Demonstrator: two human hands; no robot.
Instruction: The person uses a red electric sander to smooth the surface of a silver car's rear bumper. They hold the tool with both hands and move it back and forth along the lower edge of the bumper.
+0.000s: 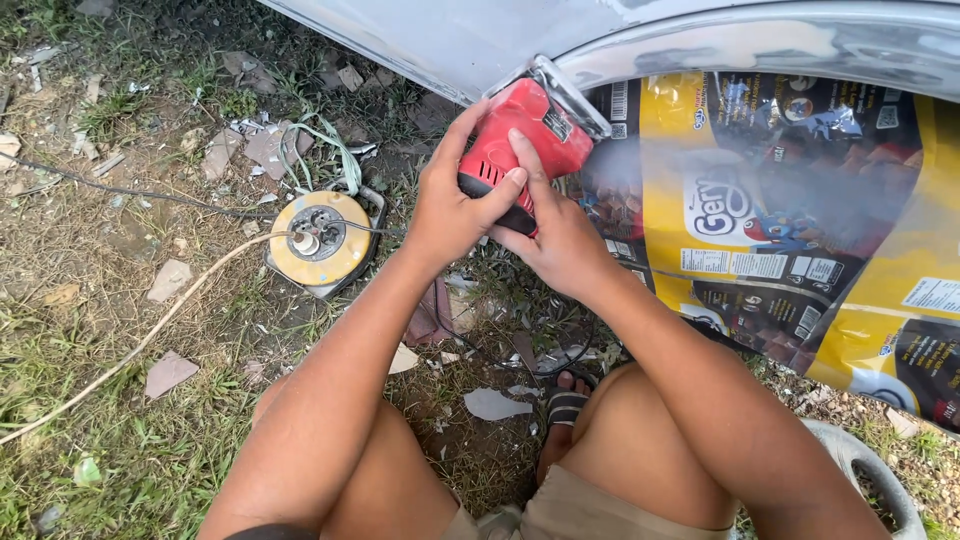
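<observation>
Both my hands grip a red electric sander with a black base, pressed against the grey edge of a car body panel by the wheel arch. My left hand wraps the tool's rear from the left. My right hand holds it from below and the right, with the forefinger lying over the red housing. A yellow and black printed plastic sheet covers the wheel opening just right of the tool. I am squatting, knees in view below.
A round yellow extension cord reel lies on the grass to the left, with a pale cable trailing toward the lower left. Stones, paper scraps and rubble litter the ground. A sandalled foot rests between my knees.
</observation>
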